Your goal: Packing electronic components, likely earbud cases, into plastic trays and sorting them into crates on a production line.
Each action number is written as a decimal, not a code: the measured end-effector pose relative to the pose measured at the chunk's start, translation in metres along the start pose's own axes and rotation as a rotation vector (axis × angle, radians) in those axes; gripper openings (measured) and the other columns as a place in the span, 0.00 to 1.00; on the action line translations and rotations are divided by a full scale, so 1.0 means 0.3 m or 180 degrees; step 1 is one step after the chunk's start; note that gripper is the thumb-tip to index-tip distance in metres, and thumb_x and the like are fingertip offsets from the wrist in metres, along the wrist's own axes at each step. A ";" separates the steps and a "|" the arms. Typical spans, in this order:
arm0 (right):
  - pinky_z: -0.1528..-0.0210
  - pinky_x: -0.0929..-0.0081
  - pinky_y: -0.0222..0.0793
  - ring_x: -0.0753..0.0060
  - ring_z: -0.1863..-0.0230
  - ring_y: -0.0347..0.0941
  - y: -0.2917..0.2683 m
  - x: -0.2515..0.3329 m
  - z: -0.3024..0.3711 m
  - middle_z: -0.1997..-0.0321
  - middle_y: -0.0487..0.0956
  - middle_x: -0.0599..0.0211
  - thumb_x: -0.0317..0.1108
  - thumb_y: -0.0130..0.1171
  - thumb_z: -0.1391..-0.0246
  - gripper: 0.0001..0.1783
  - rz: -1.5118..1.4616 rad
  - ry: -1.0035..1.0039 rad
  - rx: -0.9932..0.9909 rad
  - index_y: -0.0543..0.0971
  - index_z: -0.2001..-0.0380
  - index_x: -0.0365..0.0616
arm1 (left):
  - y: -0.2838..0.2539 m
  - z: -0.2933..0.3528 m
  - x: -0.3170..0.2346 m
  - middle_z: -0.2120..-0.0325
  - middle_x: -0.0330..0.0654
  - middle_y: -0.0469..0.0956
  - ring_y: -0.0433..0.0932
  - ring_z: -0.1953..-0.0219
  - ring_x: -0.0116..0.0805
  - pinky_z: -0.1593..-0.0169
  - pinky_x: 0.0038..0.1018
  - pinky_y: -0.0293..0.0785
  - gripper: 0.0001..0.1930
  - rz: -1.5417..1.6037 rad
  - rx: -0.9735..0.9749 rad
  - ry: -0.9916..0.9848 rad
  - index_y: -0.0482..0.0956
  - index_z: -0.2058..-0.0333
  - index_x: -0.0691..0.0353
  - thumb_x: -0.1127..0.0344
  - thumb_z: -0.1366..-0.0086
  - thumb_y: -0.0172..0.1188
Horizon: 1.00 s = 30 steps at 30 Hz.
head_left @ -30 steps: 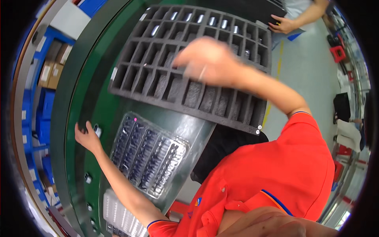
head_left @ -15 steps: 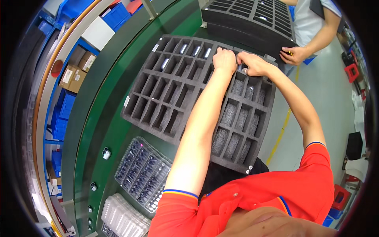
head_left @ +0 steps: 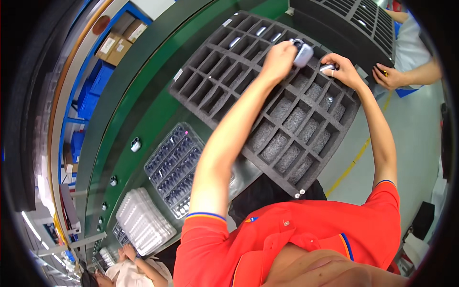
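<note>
Leans over a dark foam tray [head_left: 267, 162] in a red shirt [head_left: 311, 229], with both bare forearms stretched forward. Holds a glossy pale blue-grey case [head_left: 303, 56] in the left hand [head_left: 278, 60], with fingers closed on its left side, above the compartments near the far edge. Pinches a silvery piece [head_left: 328, 68] between thumb and fingers of the right hand [head_left: 345, 71], over the same far side, close to the right end. Cannot tell from this angle whether touching the foam or just above it. Has a few silvery cases [head_left: 260, 31] in compartments to the left of the left hand, and crinkled grey padding [head_left: 296, 118] in compartments nearer the body. Has to the left, along the green worktop [head_left: 160, 107], a loose line of small white cases [head_left: 136, 144]. Has beside the left forearm a clear tray [head_left: 156, 182] full of small dark parts, and just beyond it a stack of pale trays [head_left: 143, 222]. Has ahead on the right a second foam tray [head_left: 325, 28], with a co-worker's hand [head_left: 389, 76] near its corner.
</note>
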State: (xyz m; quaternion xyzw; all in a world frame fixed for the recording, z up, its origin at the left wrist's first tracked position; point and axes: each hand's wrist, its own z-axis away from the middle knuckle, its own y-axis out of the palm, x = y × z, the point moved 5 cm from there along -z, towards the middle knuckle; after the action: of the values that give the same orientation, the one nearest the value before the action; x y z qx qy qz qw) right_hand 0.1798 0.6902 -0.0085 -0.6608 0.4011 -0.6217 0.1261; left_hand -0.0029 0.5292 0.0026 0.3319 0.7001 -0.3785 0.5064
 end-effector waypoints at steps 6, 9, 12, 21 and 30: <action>0.56 0.85 0.67 0.87 0.60 0.72 0.008 0.228 -0.046 0.65 0.77 0.78 0.35 0.61 0.37 0.09 -0.0875 -0.0044 -0.0788 0.78 0.61 0.39 | -0.326 0.588 -0.198 0.57 0.40 0.76 0.81 0.62 0.32 0.68 0.32 0.85 0.17 0.1990 -0.0344 -0.1383 0.76 0.47 0.58 0.70 0.33 0.52; 0.55 0.85 0.68 0.87 0.61 0.73 0.212 0.554 -0.136 0.65 0.78 0.78 0.33 0.61 0.37 0.08 -0.1370 -0.0488 -0.0340 0.78 0.62 0.40 | -0.441 0.778 -0.184 0.60 0.36 0.78 0.78 0.69 0.21 0.77 0.19 0.73 0.15 0.1467 -0.0831 -0.1347 0.78 0.48 0.57 0.68 0.33 0.58; 0.57 0.84 0.69 0.87 0.63 0.73 0.456 0.834 -0.166 0.67 0.78 0.77 0.32 0.64 0.41 0.08 -0.1734 -0.0694 0.0598 0.77 0.63 0.41 | -0.483 0.908 -0.259 0.65 0.33 0.79 0.74 0.71 0.16 0.76 0.17 0.67 0.17 0.0437 -0.1120 -0.1334 0.80 0.51 0.60 0.62 0.36 0.67; 0.58 0.73 0.69 0.69 0.59 0.73 0.810 1.284 -0.134 0.57 0.76 0.65 0.32 0.68 0.51 0.12 -0.1157 -0.2600 0.0494 0.80 0.64 0.40 | -0.641 1.221 -0.292 0.67 0.33 0.80 0.75 0.64 0.21 0.58 0.22 0.72 0.14 0.0218 -0.2155 -0.0894 0.79 0.57 0.63 0.64 0.38 0.70; 0.52 0.68 0.69 0.60 0.57 0.74 0.950 1.433 -0.135 0.61 0.78 0.60 0.30 0.67 0.51 0.09 -0.1142 -0.3268 0.0839 0.80 0.67 0.39 | -0.779 1.300 -0.255 0.75 0.34 0.77 0.72 0.70 0.21 0.65 0.23 0.70 0.15 -0.0708 -0.2196 -0.0823 0.79 0.66 0.65 0.61 0.42 0.73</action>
State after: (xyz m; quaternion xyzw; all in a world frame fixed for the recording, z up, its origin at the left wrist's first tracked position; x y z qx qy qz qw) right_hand -0.0049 0.2241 0.1196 -0.9153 0.0883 -0.2768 0.2790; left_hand -0.0020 0.0698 0.0431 0.0136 0.7484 -0.2119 0.6283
